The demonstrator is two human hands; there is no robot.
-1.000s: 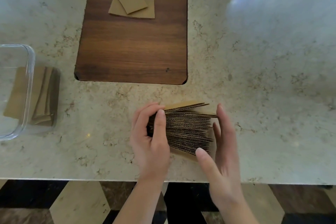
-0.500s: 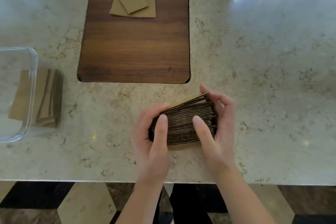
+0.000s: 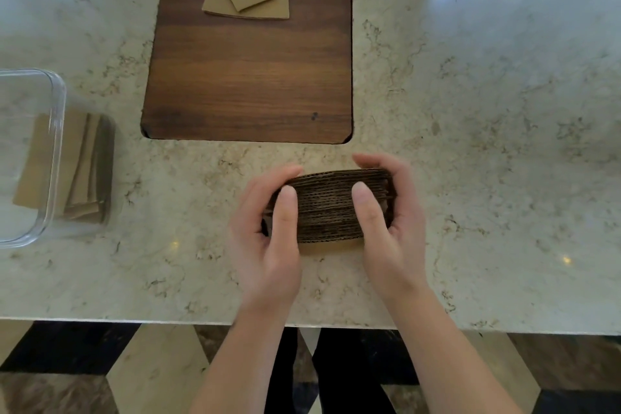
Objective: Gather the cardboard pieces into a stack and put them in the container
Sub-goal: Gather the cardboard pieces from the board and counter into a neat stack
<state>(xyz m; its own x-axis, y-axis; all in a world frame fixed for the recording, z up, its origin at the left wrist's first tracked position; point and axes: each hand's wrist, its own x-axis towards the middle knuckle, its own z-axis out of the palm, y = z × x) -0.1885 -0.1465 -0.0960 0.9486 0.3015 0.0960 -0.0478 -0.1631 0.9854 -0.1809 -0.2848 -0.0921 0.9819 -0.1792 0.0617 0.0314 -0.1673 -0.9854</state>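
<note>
Corrugated cardboard stack point(image 3: 327, 208): near centre of marble counter point(image 3: 487, 178), clamped endwise between left hand point(image 3: 265, 228) and right hand point(image 3: 389, 218). Risk: loose squeeze fans pieces; glass container point(image 3: 53, 158) far left.

This looks like a home kitchen. The tabletop point(image 3: 470, 178) is polished, veined pale stone with a dark wooden cutting board point(image 3: 248, 77) lying on it and a clear glass food container point(image 3: 55, 144) at its left edge. Below its near edge shows a floor point(image 3: 151, 373) of dark and cream patterned tiles.
</note>
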